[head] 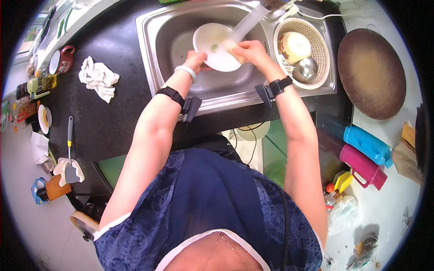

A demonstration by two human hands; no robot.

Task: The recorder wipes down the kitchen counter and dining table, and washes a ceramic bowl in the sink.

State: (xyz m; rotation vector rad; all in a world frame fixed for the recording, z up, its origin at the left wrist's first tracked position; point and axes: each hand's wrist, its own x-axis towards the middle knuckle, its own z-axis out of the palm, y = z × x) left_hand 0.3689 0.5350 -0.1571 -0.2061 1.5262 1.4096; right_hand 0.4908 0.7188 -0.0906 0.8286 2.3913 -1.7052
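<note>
Over the stainless steel sink (230,87), my left hand (198,61) grips the near left rim of a white bowl (218,61), which is tilted. My right hand (252,53) holds a yellowish sponge (237,56) against the bowl's right side. A stream of water (247,24) runs from the faucet (273,4) onto the bowl beside the sponge. A small greenish patch shows on the bowl's inside; whether it is a print or residue I cannot tell.
Right of the basin, a white colander (327,67) holds a patterned bowl (294,47) and a metal ladle (305,69). A large round dark board or lid (372,74) stands farther right. On the left counter lie a crumpled white cloth (98,78), a red mug (64,60) and a spatula (70,149).
</note>
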